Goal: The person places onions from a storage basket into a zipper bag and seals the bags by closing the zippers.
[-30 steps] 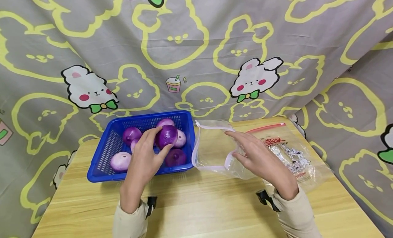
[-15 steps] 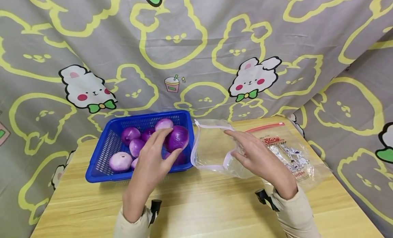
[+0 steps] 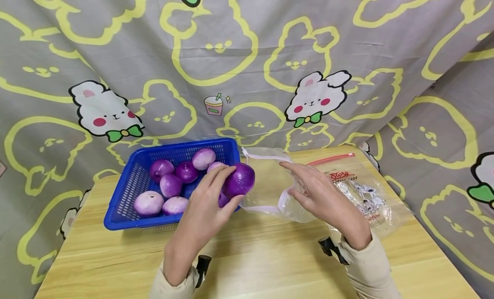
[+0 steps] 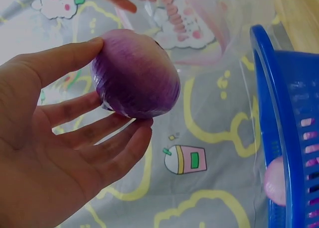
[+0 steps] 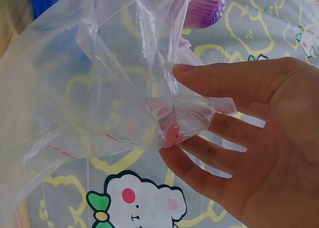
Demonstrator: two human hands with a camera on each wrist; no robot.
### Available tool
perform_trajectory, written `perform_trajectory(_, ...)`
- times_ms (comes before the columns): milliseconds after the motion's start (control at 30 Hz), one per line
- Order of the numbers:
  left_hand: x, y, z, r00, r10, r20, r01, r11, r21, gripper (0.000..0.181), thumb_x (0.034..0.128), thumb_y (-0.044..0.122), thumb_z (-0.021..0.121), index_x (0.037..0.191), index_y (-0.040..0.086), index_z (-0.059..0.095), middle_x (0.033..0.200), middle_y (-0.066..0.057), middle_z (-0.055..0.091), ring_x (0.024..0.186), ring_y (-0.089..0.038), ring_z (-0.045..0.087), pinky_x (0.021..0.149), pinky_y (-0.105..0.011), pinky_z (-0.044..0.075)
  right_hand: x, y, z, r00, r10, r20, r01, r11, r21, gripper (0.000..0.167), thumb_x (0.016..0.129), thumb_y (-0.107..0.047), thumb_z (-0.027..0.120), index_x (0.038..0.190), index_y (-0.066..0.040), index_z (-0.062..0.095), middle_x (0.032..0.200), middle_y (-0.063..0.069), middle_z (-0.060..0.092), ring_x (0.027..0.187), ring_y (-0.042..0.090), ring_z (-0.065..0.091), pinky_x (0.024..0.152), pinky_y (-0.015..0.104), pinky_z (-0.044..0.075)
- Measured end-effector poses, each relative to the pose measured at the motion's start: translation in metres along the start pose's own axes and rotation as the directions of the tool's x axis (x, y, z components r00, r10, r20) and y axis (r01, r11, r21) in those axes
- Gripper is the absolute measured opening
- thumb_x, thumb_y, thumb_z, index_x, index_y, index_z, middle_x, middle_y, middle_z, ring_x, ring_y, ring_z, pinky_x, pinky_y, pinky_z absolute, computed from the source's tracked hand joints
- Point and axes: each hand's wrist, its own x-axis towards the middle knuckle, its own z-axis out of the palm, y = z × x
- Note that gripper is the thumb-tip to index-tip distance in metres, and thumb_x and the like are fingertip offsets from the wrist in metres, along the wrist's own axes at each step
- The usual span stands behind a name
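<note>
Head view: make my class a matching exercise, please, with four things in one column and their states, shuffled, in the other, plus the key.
Column one
1. Left hand
2. Printed bag
3. Blue basket
4. Right hand

Column two
A. Has several onions inside
B. Grips the clear bag
C. Holds a single onion
D. Has a red strip along one edge

Pairs: 1-C, 2-D, 3-A, 4-B
</note>
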Motion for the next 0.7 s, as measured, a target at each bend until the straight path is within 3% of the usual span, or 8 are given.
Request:
perform_trajectory(300, 0.000, 0.007, 0.009, 0.999, 0.023, 0.043, -0.023, 1.000, 0.017, 0.055, 0.0846, 0.022, 0.081, 0.132, 0.007, 0.058, 0.132, -0.010, 0.057, 0.121, -0.024, 0.057, 0.103, -0.040, 0.047, 0.000, -0.004, -0.002, 1.000, 0.011, 0.009, -0.011, 1.000, -0.011, 0.063, 0.092, -0.013, 0.072, 0.149, -0.013, 0.044, 0.145, 0.007, 0.054, 0.133, 0.028, 0.050, 0.109, 0.050, 0.038)
perform_trajectory(700, 0.001, 0.015, 0.021, 0.996, 0.076, 0.046, -0.076, 0.997, 0.005, 0.058, 0.0827, 0.019, 0.083, 0.134, 0.010, 0.058, 0.133, -0.010, 0.053, 0.115, -0.025, 0.059, 0.092, -0.040, 0.053, -0.003, -0.009, -0.007, 1.000, -0.005, -0.004, 0.005, 1.000, -0.013, 0.066, 0.091, -0.013, 0.073, 0.150, -0.013, 0.043, 0.144, 0.007, 0.054, 0.133, 0.027, 0.050, 0.109, 0.050, 0.038)
